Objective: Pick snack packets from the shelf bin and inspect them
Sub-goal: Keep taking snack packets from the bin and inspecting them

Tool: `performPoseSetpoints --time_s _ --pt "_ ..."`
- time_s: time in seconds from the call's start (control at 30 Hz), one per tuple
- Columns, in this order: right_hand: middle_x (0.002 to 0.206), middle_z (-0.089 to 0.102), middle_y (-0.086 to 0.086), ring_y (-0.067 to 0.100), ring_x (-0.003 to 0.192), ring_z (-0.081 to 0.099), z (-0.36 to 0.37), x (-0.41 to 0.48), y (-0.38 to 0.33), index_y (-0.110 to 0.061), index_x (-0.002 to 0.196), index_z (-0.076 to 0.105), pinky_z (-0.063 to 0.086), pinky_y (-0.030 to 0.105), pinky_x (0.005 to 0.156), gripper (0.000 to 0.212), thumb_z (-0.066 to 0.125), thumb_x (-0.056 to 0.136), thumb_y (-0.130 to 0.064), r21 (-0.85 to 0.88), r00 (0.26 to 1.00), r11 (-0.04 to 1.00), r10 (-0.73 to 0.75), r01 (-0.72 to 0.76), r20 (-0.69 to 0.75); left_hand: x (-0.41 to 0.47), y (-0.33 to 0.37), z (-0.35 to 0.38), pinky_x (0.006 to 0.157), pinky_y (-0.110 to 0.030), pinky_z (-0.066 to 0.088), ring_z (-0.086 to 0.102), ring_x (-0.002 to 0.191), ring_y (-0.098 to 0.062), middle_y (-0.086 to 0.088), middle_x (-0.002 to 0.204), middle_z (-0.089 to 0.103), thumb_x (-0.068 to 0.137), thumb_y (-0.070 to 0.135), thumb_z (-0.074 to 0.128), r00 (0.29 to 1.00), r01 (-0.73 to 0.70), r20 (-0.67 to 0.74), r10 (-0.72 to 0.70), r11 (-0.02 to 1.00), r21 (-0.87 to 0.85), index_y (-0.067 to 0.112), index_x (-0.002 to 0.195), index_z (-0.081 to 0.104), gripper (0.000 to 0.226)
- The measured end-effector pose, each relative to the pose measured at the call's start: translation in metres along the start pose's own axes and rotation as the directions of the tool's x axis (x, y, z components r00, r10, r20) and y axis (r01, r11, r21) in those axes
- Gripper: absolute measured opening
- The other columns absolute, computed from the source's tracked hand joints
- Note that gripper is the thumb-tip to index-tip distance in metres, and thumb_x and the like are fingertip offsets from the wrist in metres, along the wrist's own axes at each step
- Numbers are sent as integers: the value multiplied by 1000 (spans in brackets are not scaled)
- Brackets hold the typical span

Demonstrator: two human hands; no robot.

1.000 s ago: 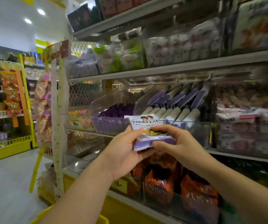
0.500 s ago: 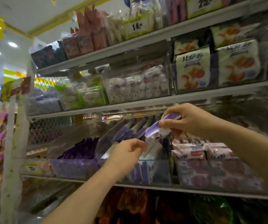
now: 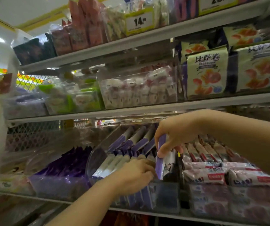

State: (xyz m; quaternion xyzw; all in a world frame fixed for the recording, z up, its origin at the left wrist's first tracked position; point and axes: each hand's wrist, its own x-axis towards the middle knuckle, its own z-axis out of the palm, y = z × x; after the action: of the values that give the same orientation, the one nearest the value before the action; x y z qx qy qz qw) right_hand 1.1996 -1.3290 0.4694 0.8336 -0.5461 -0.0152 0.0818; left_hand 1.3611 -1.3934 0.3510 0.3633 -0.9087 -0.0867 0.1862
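Observation:
A purple and white snack packet (image 3: pixel 164 162) stands on edge at the right end of a clear shelf bin (image 3: pixel 165 195) full of like packets (image 3: pixel 113 163). My right hand (image 3: pixel 175 136) pinches the packet's top from above, thumb on its near face. My left hand (image 3: pixel 135 176) reaches into the bin from below, its curled fingers resting on the row of packets just left of the held one. Whether the left hand grips any packet is hidden by its own knuckles.
A bin of pink and white packets (image 3: pixel 220 173) stands right of the purple one, and a bin of dark purple packets (image 3: pixel 62 170) left of it. The grey shelf (image 3: pixel 131 111) above carries more clear bins. A wire mesh panel (image 3: pixel 30 136) closes the left end.
The packet, held in front of me with both hands a second ago, has been carried up and lowered edge-first into the bin's right end. My left hand let go and moved into the bin.

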Motion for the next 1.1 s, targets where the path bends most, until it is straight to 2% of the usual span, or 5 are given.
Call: performPoseSetpoints --time_s 0.23,0.43,0.6,0.9,1.1 --pt "86 64 -8 -14 59 55 43 19 2 -23 102 70 42 4 51 29 68 84 -46 -116 967 993 -50 21 -252 -6 -29 9 106 -37 34 41 118 -1 17 134 52 85 44 27 997 -69 -23 71 995 69 34 115 64 48" --pt "101 69 -5 14 88 64 58 14 -2 -24 105 70 54 30 76 30 66 85 -45 -260 972 965 -101 44 -211 -11 -35 11 111 -32 26 34 129 4 23 144 45 92 44 26 994 -86 -51 92 991 105 39 132 54 49" --pt "84 64 -6 15 74 59 78 11 -16 -25 103 68 47 28 65 31 49 95 -49 -399 989 911 -137 102 -59 -19 -35 10 111 -32 26 35 129 4 25 143 46 89 43 24 993 -77 -81 84 993 88 43 132 53 52" --pt "109 62 -15 5 89 58 47 2 17 -34 113 65 49 23 74 24 59 90 -37 -197 818 972 -10 -127 -575 -24 -31 12 111 -32 26 33 128 10 30 142 44 88 46 20 988 -69 -128 82 992 109 46 131 54 54" --pt "115 62 -9 15 101 59 48 19 29 -32 120 58 51 31 77 40 68 81 -33 -165 869 962 114 -218 -482 -25 -29 12 101 -24 24 32 127 11 32 142 43 88 47 19 989 -67 -123 82 990 123 47 132 52 55"
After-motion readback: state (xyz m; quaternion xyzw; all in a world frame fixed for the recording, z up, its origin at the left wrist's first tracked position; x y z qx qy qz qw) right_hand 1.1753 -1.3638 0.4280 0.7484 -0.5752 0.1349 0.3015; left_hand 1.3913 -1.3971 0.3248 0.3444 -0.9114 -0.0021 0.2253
